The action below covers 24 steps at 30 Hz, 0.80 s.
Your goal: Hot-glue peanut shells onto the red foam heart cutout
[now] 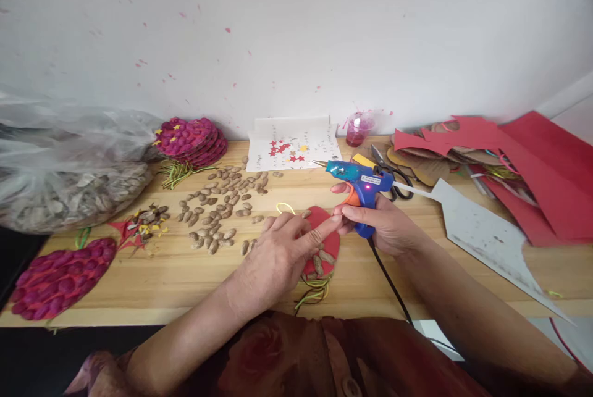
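Note:
My right hand (386, 224) grips a blue hot glue gun (359, 178), its nozzle pointing left and a red light glowing on its side. My left hand (285, 252) rests on a red strawberry-shaped cutout (330, 241) on the wooden table (185, 286), index finger stretched out toward the gun's handle. A few peanut shells (323, 260) are stuck on the cutout's lower part, and green and yellow strings (312, 292) trail from its bottom end. The gun's black cord (389, 283) runs toward me.
Loose peanut shells (217, 208) are scattered left of my hands. A plastic bag of shells (69, 190) lies far left, with finished purple-red pieces (55, 279) and a stack (189, 137). Star sticker sheet (291, 147), scissors (393, 171), pink cup (357, 128) and red card (546, 168) lie behind and right.

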Motion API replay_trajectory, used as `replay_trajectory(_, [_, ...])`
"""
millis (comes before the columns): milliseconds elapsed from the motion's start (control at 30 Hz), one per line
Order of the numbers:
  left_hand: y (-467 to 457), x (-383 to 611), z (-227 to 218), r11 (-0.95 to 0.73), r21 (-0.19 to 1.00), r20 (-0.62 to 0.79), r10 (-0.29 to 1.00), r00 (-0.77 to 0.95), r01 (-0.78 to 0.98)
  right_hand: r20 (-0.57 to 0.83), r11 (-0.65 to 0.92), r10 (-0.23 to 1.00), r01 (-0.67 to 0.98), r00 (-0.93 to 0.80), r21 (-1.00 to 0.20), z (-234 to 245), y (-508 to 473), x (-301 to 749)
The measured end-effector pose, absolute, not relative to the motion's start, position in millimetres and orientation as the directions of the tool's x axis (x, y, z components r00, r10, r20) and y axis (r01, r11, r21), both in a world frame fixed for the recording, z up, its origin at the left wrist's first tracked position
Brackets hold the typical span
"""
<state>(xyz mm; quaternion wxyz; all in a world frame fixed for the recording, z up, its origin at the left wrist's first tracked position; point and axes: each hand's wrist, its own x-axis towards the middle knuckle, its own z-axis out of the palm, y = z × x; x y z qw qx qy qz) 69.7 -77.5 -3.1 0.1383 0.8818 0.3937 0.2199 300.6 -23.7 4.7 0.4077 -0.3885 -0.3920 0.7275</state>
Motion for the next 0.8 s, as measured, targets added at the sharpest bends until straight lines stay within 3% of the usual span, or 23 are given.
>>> replay_trajectory(267, [-78.8,74.2,3.7,-0.633,0.386,0.244,0.771,0.588,0.671,-0.302,-0.362,0.917,-0.225,-0.261,-0.905,5.1,-24.2,300.1])
replay_trajectory(467, [-78.1,77.9,12.6,-0.642,0.285,0.182,0.766,0.617,0.712,-0.312,-0.321,0.945,-0.114,-0.095,-0.94,-2.1,-18.5,298.0])
replay_trajectory(600, [-78.6,82.2,13.4,-0.644,0.341,0.198,0.762,0.617,0.685,-0.297,-0.297,0.955,-0.023,-0.002,-0.955,-2.2,-17.5,296.3])
replay_trajectory(800, [-74.8,90.5,15.3,-0.631,0.419,0.201,0.766,0.61,0.654,-0.285,-0.284,0.959,0.036,-0.008,-0.958,-2.1,-14.4,298.5])
